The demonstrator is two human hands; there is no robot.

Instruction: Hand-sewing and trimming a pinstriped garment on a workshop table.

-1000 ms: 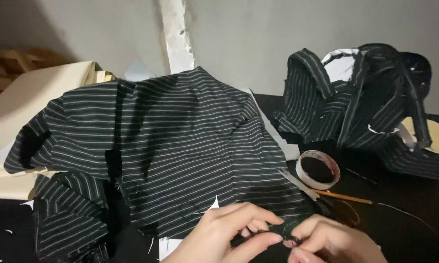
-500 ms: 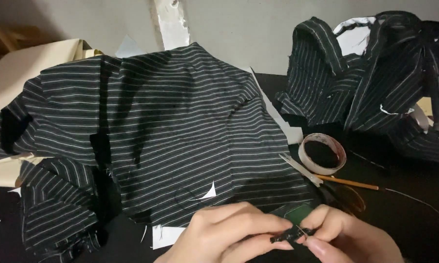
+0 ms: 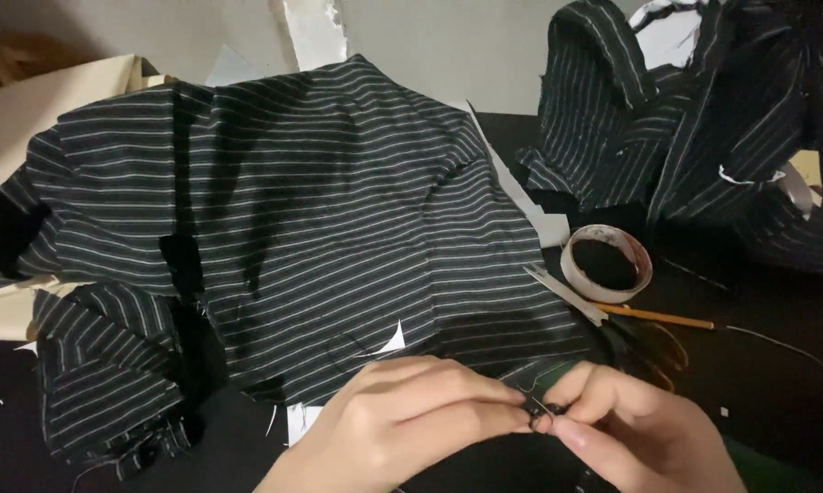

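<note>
Matt striped cloth garment [image 3: 338,201]

The room is dim, and the light is soft and seems to come from above and from 12 o'clock, where the pale wall [image 3: 448,55] is the brightest area. The striped garment [image 3: 338,201] shows its white lines clearly at the center. Toward 6 and 9 o'clock its folds fall into deep shadow, and the black table [image 3: 777,383] swallows detail at 3 o'clock. The left hand [image 3: 402,424] and right hand [image 3: 635,429] are slightly soft at the fingertips. No strong glare is visible; the corners look darker
</note>
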